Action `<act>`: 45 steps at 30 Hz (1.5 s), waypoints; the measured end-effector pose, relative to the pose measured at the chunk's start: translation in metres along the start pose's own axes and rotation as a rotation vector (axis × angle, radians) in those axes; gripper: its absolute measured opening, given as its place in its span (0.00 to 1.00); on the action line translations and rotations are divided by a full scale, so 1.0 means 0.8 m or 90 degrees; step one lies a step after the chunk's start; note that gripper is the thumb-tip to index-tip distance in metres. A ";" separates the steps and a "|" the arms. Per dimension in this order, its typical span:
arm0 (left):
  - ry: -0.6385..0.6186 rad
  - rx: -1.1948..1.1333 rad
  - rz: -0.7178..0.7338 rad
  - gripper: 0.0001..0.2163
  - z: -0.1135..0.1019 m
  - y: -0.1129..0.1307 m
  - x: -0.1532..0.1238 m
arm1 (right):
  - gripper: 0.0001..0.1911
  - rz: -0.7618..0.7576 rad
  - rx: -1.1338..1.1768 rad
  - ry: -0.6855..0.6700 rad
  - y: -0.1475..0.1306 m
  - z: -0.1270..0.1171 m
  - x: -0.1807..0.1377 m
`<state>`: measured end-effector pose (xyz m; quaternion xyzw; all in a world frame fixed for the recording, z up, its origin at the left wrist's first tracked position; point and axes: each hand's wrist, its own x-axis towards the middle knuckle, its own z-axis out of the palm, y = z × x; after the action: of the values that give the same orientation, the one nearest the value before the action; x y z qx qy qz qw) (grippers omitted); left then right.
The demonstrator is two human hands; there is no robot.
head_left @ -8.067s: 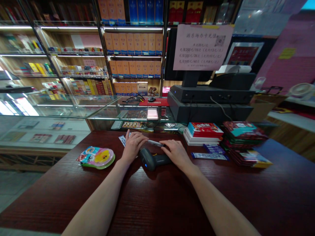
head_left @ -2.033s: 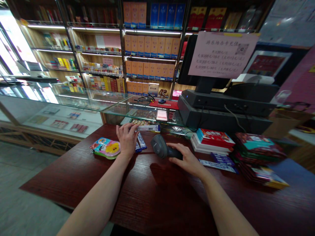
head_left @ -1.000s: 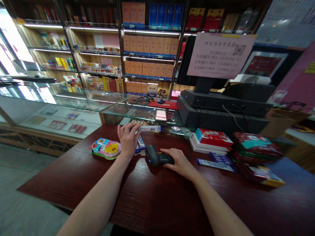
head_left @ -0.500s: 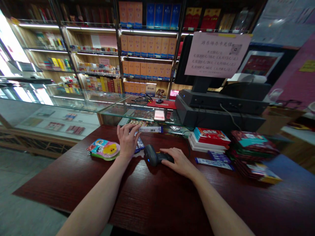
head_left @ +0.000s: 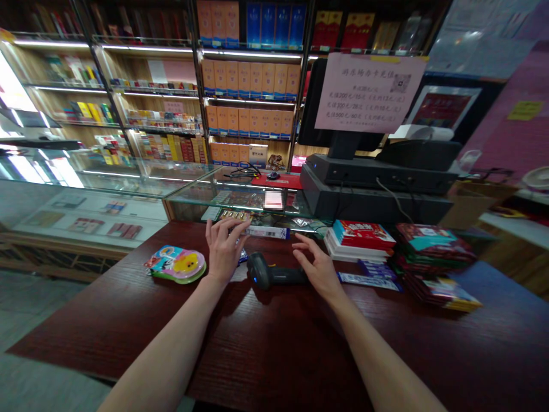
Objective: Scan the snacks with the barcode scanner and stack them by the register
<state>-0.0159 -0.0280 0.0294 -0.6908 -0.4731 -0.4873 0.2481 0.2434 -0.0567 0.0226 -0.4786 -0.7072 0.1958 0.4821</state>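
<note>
My left hand point(head_left: 223, 249) pinches one end of a slim blue-and-white packet point(head_left: 269, 231), raised over the counter with its barcode showing. Partly hidden behind that hand, another blue packet point(head_left: 243, 256) lies on the wood. A black barcode scanner point(head_left: 259, 272) rests on the counter between my hands, a small blue light glowing on its head. My right hand point(head_left: 316, 264) hovers by the scanner's handle end, empty, fingers apart. Left of my left hand lies a colourful blister pack point(head_left: 178, 264) with a yellow figure on it.
On the right sit red and white boxes point(head_left: 362, 234), flat blue-and-white packets point(head_left: 369, 280) and a pile of dark red packages point(head_left: 433, 246). Behind them stands a black cash register point(head_left: 377, 177) with a paper sign point(head_left: 369, 94). A glass display case point(head_left: 193, 194) borders the far edge.
My right hand has let go of the scanner handle and lifted, fingers spreading. My left hand still holds the slim packet, now shifted slightly to the right. The view has turned a little.
</note>
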 end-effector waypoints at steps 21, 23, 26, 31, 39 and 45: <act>-0.006 -0.039 0.107 0.13 0.001 0.022 -0.005 | 0.25 0.212 0.290 -0.028 -0.015 -0.002 0.006; -0.007 -0.040 0.113 0.13 0.001 0.023 -0.005 | 0.24 0.217 0.305 -0.030 -0.017 -0.002 0.006; -0.007 -0.043 0.120 0.14 0.001 0.024 -0.005 | 0.23 0.240 0.330 -0.033 -0.019 -0.001 0.006; -0.003 -0.040 0.115 0.12 0.001 0.025 -0.004 | 0.24 0.277 0.359 -0.037 -0.017 -0.002 0.006; -0.042 -0.094 0.055 0.17 0.008 0.015 -0.007 | 0.22 0.235 0.350 0.013 -0.012 -0.007 0.009; -0.094 -0.133 -0.010 0.19 0.014 0.002 -0.011 | 0.20 0.174 0.302 0.025 -0.004 -0.013 0.011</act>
<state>-0.0099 -0.0233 0.0171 -0.7428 -0.4424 -0.4839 0.1357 0.2505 -0.0527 0.0342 -0.4471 -0.5608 0.4098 0.5636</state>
